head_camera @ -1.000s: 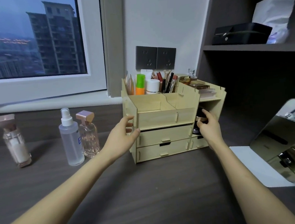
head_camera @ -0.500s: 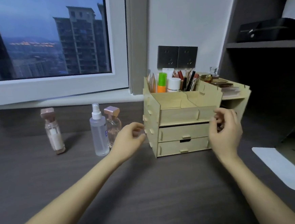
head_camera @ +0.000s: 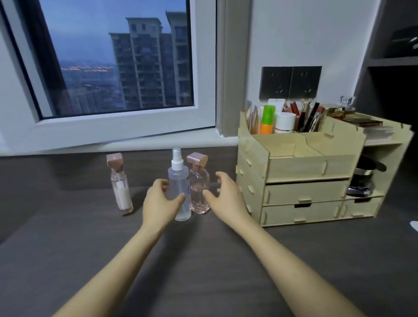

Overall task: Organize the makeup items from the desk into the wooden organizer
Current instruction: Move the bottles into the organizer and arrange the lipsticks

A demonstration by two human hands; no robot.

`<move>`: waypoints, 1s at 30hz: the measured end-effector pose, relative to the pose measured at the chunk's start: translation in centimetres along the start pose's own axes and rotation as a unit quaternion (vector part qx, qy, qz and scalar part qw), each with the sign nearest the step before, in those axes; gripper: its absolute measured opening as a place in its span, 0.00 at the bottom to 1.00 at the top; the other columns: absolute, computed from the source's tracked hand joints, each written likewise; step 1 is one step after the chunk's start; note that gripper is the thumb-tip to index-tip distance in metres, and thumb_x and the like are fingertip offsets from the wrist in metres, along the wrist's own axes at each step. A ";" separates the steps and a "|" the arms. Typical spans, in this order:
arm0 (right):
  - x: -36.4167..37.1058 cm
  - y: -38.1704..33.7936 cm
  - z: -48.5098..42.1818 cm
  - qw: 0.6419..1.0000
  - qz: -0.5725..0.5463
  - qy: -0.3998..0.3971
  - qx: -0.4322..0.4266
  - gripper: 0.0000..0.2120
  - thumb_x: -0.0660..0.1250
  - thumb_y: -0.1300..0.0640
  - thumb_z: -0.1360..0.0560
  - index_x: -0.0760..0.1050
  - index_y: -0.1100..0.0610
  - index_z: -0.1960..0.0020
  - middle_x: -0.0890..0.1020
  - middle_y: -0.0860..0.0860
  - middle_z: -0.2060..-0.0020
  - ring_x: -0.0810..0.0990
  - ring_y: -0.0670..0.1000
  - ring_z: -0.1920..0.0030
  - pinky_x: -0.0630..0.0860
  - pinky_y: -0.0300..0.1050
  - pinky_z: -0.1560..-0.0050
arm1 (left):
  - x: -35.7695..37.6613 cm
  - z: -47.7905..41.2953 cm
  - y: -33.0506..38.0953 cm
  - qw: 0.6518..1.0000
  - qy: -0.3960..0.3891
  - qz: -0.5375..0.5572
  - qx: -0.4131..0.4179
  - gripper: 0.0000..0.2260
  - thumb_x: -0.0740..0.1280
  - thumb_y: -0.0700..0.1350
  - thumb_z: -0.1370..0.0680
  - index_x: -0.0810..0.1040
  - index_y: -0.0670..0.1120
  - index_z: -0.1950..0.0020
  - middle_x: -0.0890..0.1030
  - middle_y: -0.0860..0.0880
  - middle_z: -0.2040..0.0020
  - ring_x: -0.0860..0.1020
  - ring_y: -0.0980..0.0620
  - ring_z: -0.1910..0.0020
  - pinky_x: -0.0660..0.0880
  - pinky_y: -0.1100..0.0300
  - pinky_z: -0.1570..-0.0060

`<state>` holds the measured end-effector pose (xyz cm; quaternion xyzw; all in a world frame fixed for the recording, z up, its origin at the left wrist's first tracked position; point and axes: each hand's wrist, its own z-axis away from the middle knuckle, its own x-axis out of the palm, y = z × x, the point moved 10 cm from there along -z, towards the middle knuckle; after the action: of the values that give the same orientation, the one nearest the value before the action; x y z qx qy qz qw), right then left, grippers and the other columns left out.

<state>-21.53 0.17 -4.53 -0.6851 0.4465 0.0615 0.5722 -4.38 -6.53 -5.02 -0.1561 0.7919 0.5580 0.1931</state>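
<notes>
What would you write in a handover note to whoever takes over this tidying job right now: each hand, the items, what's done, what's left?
Left hand: curved round the spray bottle, thumb on its front; firm grip unclear.
Right hand: open, thumb by the pink perfume bottle.
Third bottle stands apart, further left on the desk.
Done: wooden organizer already holds many items in its top compartments.
Left: move the three bottles into it.
</notes>
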 end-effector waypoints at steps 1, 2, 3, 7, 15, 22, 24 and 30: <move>0.6 0.2 -0.8 1.000 0.008 -0.007 0.010 0.30 0.67 0.53 0.26 0.59 0.58 0.28 0.70 0.56 0.32 0.72 0.57 0.35 0.70 0.49 0.36 | 0.5 -0.4 0.1 1.000 -0.010 0.014 0.002 0.23 0.72 0.45 0.30 0.70 0.43 0.39 0.77 0.46 0.42 0.76 0.49 0.46 0.72 0.57 0.50; 1.1 0.4 -1.6 1.000 0.019 -0.013 0.018 0.31 0.67 0.52 0.26 0.59 0.57 0.27 0.70 0.55 0.31 0.71 0.57 0.34 0.69 0.49 0.37 | 0.9 -0.7 0.2 0.999 -0.018 0.027 0.001 0.25 0.73 0.45 0.31 0.69 0.43 0.37 0.77 0.46 0.41 0.76 0.48 0.45 0.73 0.55 0.48; 1.5 0.5 -2.2 0.999 0.027 -0.018 0.024 0.31 0.67 0.52 0.26 0.59 0.57 0.28 0.71 0.55 0.32 0.72 0.57 0.34 0.69 0.48 0.38 | 1.2 -1.0 0.2 0.999 -0.022 0.037 -0.002 0.26 0.73 0.46 0.31 0.68 0.43 0.37 0.77 0.46 0.40 0.76 0.47 0.44 0.74 0.54 0.47; 3.0 0.5 -3.7 0.999 0.034 -0.025 0.026 0.25 0.67 0.51 0.27 0.64 0.55 0.34 0.78 0.54 0.38 0.75 0.59 0.38 0.72 0.48 0.44 | 1.9 -1.9 -0.1 0.998 -0.020 0.050 -0.013 0.25 0.74 0.46 0.31 0.68 0.43 0.38 0.78 0.44 0.40 0.77 0.45 0.43 0.75 0.49 0.44; 0.6 -0.2 -2.2 0.996 0.058 0.063 0.020 0.17 0.69 0.52 0.31 0.70 0.59 0.47 0.82 0.55 0.50 0.79 0.60 0.47 0.73 0.49 0.52 | 1.3 -2.2 -1.4 0.998 -0.028 0.052 -0.020 0.28 0.75 0.43 0.33 0.69 0.44 0.36 0.76 0.46 0.39 0.76 0.47 0.42 0.73 0.53 0.43; -10.0 -3.7 2.7 0.982 -0.020 0.185 -0.041 0.14 0.73 0.51 0.35 0.72 0.50 0.54 0.81 0.45 0.60 0.81 0.51 0.57 0.76 0.47 0.57 | -9.5 -1.9 -1.3 0.970 0.238 -0.055 0.007 0.16 0.74 0.45 0.33 0.72 0.41 0.53 0.77 0.41 0.53 0.75 0.39 0.50 0.71 0.51 0.52; -13.4 -5.2 3.6 0.975 -0.040 0.210 -0.062 0.14 0.74 0.51 0.34 0.72 0.49 0.53 0.81 0.44 0.60 0.81 0.50 0.59 0.78 0.51 0.55 | -10.6 -2.5 -2.5 0.964 0.251 -0.074 -0.043 0.24 0.75 0.47 0.33 0.70 0.37 0.44 0.74 0.34 0.45 0.72 0.34 0.44 0.69 0.45 0.44; -21.5 -7.2 3.2 0.946 -0.060 0.303 -0.094 0.14 0.72 0.51 0.33 0.73 0.52 0.50 0.81 0.48 0.57 0.80 0.50 0.58 0.78 0.50 0.55 | -7.0 -4.6 -7.0 0.982 0.106 -0.069 -0.139 0.33 0.70 0.51 0.28 0.59 0.39 0.31 0.73 0.32 0.39 0.74 0.32 0.42 0.72 0.44 0.45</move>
<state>-27.98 14.08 12.45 -0.7475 0.5493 -0.1416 0.3457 4.35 -12.91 -6.05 -0.2943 0.7098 0.6281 0.1227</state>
